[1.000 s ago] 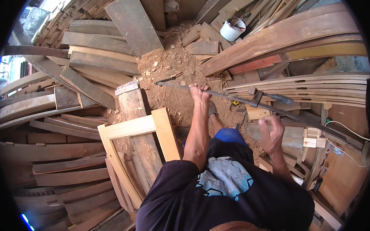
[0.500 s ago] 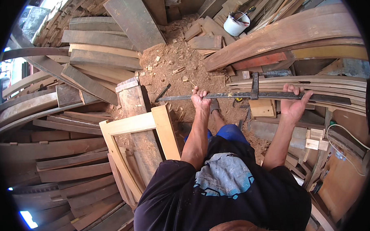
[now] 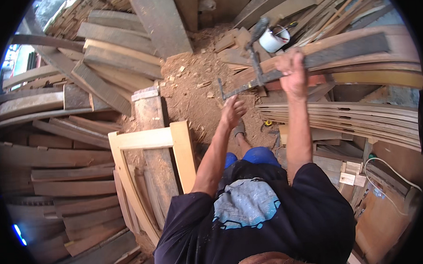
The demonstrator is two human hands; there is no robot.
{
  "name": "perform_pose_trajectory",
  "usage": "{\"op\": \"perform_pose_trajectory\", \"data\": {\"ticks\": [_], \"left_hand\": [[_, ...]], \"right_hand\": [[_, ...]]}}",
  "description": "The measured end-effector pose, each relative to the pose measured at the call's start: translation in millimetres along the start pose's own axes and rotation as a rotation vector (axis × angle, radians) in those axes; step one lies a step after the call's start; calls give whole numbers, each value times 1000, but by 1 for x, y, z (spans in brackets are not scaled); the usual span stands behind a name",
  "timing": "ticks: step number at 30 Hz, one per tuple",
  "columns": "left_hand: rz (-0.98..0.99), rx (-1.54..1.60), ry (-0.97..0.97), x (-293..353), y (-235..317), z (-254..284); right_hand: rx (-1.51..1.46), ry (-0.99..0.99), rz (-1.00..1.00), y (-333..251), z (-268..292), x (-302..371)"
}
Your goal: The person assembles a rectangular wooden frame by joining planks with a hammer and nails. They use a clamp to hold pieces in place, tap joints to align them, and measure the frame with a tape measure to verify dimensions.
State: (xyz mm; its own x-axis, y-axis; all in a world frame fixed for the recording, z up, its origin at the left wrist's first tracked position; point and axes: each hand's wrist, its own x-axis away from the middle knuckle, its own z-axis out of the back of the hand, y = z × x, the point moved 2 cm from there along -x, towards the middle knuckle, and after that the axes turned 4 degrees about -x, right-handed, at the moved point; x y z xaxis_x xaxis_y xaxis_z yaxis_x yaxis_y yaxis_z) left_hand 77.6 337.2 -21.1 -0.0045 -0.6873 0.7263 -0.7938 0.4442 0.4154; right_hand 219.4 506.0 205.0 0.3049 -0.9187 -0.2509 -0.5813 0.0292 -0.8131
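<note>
A long dark metal bar clamp (image 3: 245,87) is held up in front of me, slanting upward to the right. Its short fixed jaw is at the left end, and the sliding jaw with its screw and handle points away from me. My left hand (image 3: 233,111) is closed round the bar close to the fixed jaw. Farther along, to the right of the sliding jaw, my right hand (image 3: 293,75) grips the bar; its fingers are slightly blurred. A pale wooden frame (image 3: 146,140) rests on a thick plank (image 3: 150,113) left of my arms.
Stacked boards (image 3: 73,178) line the left side. Curved planks (image 3: 350,111) lie piled at right, with a white bucket (image 3: 274,38) of tools behind them. Sawdust and chips (image 3: 191,77) cover the floor ahead. A pale cable (image 3: 394,160) loops at the lower right.
The bar clamp has gone from nearly level to slanted, its right end raised away from me. My right hand moved forward and left; the sliding jaw swung to point away.
</note>
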Motion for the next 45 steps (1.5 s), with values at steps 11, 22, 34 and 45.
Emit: {"op": "perform_pose_trajectory", "data": {"ticks": [11, 22, 34, 45], "left_hand": [[219, -474, 379, 85, -108, 227], [133, -669, 245, 60, -110, 173], [-8, -402, 446, 132, -81, 174], [-689, 514, 905, 266, -65, 309]], "right_hand": [[716, 606, -199, 82, 195, -4], [1527, 566, -560, 53, 246, -1], [1236, -368, -1005, 195, 137, 108], [1361, -1295, -471, 309, -206, 159]]}}
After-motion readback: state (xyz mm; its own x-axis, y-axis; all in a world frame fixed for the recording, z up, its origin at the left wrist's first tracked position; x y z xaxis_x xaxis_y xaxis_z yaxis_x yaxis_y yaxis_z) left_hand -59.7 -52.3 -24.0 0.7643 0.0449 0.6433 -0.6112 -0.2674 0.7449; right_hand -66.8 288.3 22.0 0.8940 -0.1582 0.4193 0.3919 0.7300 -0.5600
